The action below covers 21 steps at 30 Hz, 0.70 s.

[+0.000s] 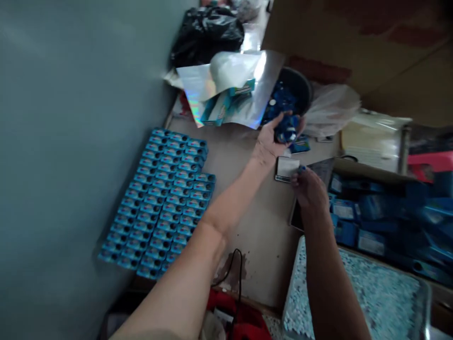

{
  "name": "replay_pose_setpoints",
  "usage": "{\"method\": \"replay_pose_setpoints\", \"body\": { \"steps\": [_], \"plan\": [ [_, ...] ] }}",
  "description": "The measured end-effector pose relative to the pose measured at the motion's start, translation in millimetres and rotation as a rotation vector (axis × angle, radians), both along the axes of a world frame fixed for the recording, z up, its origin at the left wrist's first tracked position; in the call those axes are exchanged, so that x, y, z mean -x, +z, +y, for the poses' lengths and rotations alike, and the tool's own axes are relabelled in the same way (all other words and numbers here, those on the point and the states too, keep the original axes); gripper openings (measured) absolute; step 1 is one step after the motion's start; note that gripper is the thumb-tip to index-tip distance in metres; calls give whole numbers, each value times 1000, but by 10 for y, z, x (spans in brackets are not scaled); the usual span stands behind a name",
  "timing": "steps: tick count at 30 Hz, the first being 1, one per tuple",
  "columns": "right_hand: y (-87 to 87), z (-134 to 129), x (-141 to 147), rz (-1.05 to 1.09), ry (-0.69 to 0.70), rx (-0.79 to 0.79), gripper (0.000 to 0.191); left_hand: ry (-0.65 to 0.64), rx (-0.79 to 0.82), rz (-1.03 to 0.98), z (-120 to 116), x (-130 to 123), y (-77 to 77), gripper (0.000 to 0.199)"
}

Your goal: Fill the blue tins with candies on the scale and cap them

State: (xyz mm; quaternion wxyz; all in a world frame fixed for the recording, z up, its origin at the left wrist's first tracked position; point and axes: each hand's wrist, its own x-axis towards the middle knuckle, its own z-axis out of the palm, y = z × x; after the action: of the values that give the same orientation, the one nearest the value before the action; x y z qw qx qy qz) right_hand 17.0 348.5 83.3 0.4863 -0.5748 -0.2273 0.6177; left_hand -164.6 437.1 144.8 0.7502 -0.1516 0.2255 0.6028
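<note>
My left hand (268, 140) is reached far forward, palm up, with its fingers curled round a cluster of shiny dark blue pieces (286, 128). It is just in front of a dark tub (305, 89) of similar blue pieces. My right hand (312, 190) pinches a small blue piece (301, 168) at the right edge of a small flat device with a pale square top (287, 168), which looks like a pocket scale. Blur hides the exact kind of the pieces. Beyond the device lies a flat blue packet (300, 144).
Rows of small blue boxes (166, 189) stand along the wall at left. Silvery sheets (226, 71) and a black plastic bag (208, 33) are at the back. On the right are a carton of blue boxes (375, 208) and a tray of pale blue bits (382, 283). A black cable (241, 269) hangs in front.
</note>
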Motion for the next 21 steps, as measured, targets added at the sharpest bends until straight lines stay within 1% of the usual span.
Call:
{"method": "replay_pose_setpoints", "body": {
  "steps": [2,5,8,11,13,16,19,21],
  "plan": [
    [-127,-391,28,-62,99,76,28,-11,46,20,-538,93,-77,37],
    [-263,-929,166,-147,269,155,35,-25,199,89,-1500,279,-206,30],
    [-297,-1347,347,-196,438,153,30,24,369,120,-2459,455,-274,30],
    [-251,-1617,463,-232,610,109,28,139,508,129,-3237,660,-258,31],
    [-211,-1767,490,-259,698,77,29,244,549,151,-3650,848,-217,32],
    [-176,-2058,541,-301,808,37,28,384,568,209,-4151,1198,-172,35],
    [-162,-2472,726,-331,952,4,27,455,593,272,-4526,1525,-184,35],
    [-164,-2768,953,-350,1047,-33,23,456,603,294,-4705,1672,-209,33]
  ]
}}
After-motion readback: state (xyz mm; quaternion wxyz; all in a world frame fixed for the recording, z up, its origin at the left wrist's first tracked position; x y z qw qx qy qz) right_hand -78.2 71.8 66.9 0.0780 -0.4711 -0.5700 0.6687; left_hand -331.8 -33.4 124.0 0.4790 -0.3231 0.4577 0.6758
